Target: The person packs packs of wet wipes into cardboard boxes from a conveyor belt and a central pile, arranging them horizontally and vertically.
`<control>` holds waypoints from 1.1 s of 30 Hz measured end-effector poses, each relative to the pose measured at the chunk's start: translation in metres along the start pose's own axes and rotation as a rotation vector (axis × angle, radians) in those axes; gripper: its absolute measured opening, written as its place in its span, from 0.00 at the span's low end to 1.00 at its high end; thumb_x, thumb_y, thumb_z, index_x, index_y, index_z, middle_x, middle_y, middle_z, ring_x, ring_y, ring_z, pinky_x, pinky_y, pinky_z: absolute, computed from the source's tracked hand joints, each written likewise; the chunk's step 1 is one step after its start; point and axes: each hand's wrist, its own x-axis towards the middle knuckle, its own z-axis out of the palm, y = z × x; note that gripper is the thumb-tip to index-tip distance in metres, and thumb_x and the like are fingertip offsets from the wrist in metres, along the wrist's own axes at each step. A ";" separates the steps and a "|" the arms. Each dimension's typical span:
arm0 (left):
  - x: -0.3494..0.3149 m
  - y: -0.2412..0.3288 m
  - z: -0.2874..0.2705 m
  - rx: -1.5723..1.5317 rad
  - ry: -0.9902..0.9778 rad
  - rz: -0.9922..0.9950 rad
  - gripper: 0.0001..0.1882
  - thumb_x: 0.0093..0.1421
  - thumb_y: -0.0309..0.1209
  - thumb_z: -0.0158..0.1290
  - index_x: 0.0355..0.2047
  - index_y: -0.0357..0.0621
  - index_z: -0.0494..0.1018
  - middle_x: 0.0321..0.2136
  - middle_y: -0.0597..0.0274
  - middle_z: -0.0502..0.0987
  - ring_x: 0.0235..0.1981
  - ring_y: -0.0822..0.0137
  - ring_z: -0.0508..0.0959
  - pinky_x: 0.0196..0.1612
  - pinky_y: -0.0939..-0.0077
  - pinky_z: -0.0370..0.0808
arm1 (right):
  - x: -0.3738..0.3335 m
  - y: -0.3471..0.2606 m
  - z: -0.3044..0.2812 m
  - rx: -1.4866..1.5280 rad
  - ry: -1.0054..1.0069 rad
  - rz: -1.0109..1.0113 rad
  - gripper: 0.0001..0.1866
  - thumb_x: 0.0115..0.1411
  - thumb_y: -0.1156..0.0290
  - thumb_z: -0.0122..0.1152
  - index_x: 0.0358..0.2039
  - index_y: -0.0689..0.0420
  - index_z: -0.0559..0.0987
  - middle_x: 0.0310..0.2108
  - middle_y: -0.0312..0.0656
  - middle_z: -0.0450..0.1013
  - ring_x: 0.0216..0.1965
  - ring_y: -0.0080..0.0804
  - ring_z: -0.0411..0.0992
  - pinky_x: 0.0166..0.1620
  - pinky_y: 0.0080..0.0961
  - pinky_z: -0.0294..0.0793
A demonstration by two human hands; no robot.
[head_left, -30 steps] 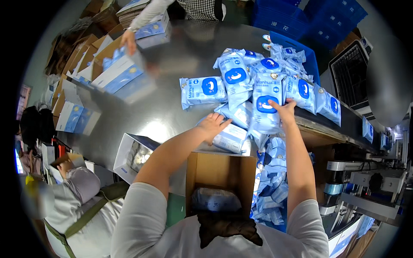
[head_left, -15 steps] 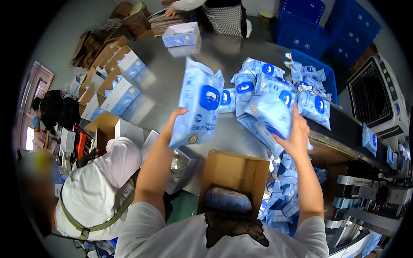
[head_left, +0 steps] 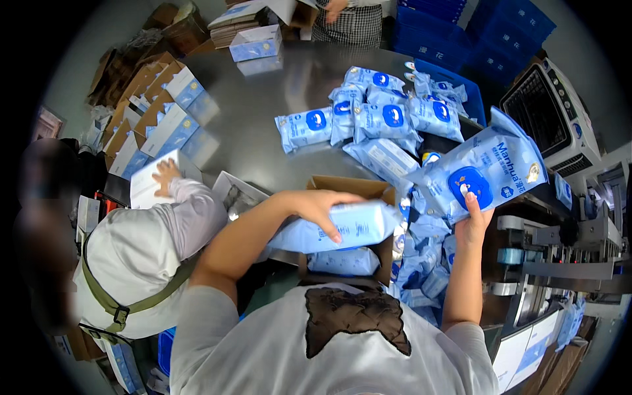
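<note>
My left hand (head_left: pixel 319 209) grips a light blue pack of wet wipes (head_left: pixel 368 224), tilted on its side over an open cardboard box (head_left: pixel 349 185) in front of me. Another pack (head_left: pixel 343 262) lies inside that box. Off to the right, my right hand (head_left: pixel 473 224) holds up a second pack of wet wipes (head_left: pixel 494 161), its dark blue lid facing up and the thumb on that lid. Several similar packs (head_left: pixel 388 117) are heaped on the metal table beyond the box.
More packs (head_left: pixel 421 273) fill the space right of the box. A blue crate (head_left: pixel 474 95) of packs stands far right. On the left, a co-worker's hand (head_left: pixel 167 176) rests on a white box (head_left: pixel 148 187), near a row of filled cartons (head_left: pixel 172 135). Machinery (head_left: pixel 559 253) stands at right.
My left hand has brought its pack right and down over the box. My right hand has lifted its pack off the heap to the right. The co-worker's hand now shows on a white box.
</note>
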 end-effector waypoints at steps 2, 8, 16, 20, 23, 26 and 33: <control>0.024 -0.049 0.012 0.462 -0.146 -0.110 0.54 0.35 0.35 0.68 0.62 0.48 0.51 0.53 0.46 0.65 0.54 0.52 0.65 0.56 0.65 0.61 | -0.008 -0.002 0.002 0.070 -0.050 0.014 0.31 0.47 0.70 0.64 0.51 0.62 0.64 0.44 0.44 0.67 0.45 0.34 0.67 0.52 0.32 0.65; 0.084 -0.125 0.028 0.973 0.102 -0.114 0.46 0.37 0.51 0.64 0.57 0.50 0.62 0.56 0.51 0.63 0.56 0.57 0.63 0.57 0.67 0.60 | -0.047 0.023 0.028 -0.220 -0.498 0.132 0.25 0.40 0.72 0.71 0.39 0.66 0.72 0.39 0.48 0.71 0.40 0.34 0.71 0.46 0.33 0.71; 0.078 -0.124 0.063 0.674 0.079 -0.310 0.48 0.39 0.57 0.60 0.53 0.34 0.61 0.52 0.43 0.64 0.54 0.52 0.65 0.56 0.64 0.61 | -0.048 0.092 0.075 -1.477 -1.199 -0.449 0.47 0.43 0.68 0.65 0.63 0.39 0.53 0.49 0.46 0.60 0.51 0.49 0.57 0.53 0.41 0.55; 0.059 -0.073 0.121 1.136 0.331 -0.433 0.26 0.50 0.47 0.55 0.42 0.39 0.70 0.44 0.49 0.71 0.46 0.61 0.72 0.46 0.65 0.69 | -0.058 0.151 0.063 -1.578 -1.352 -0.420 0.29 0.53 0.68 0.52 0.57 0.43 0.63 0.56 0.49 0.58 0.56 0.49 0.57 0.56 0.44 0.56; 0.007 -0.053 0.115 0.800 0.733 -0.028 0.16 0.54 0.39 0.52 0.37 0.41 0.71 0.36 0.54 0.74 0.38 0.63 0.75 0.39 0.66 0.72 | -0.042 0.120 0.060 -1.465 -1.361 -0.339 0.21 0.51 0.69 0.54 0.48 0.51 0.73 0.54 0.51 0.62 0.55 0.48 0.60 0.56 0.42 0.58; -0.065 -0.076 0.085 0.457 1.419 0.097 0.11 0.51 0.30 0.54 0.35 0.42 0.71 0.28 0.59 0.75 0.28 0.59 0.76 0.33 0.66 0.74 | -0.060 0.086 0.040 -1.199 -0.660 -0.344 0.32 0.48 0.78 0.57 0.57 0.59 0.62 0.58 0.52 0.57 0.58 0.44 0.56 0.59 0.38 0.53; -0.106 -0.242 0.037 0.545 1.583 -0.741 0.22 0.44 0.28 0.61 0.40 0.41 0.69 0.44 0.50 0.68 0.47 0.53 0.68 0.48 0.63 0.68 | -0.107 0.122 0.030 -0.894 -0.477 0.207 0.40 0.48 0.82 0.53 0.62 0.56 0.50 0.61 0.51 0.51 0.61 0.49 0.49 0.60 0.28 0.51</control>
